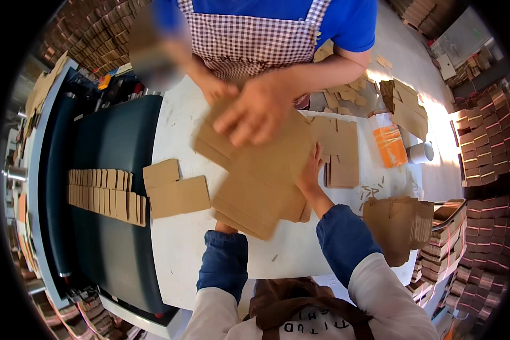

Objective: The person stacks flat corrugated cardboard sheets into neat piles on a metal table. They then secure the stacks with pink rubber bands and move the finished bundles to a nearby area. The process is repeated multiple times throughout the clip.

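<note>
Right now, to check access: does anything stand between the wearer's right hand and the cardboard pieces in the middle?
Nothing visible does: the right hand is at the right edge of the cardboard pieces. A co-worker's blurred hand is over their far part, not in between.

head fisheye | from above | facing down | white table (175, 255) close below
</note>
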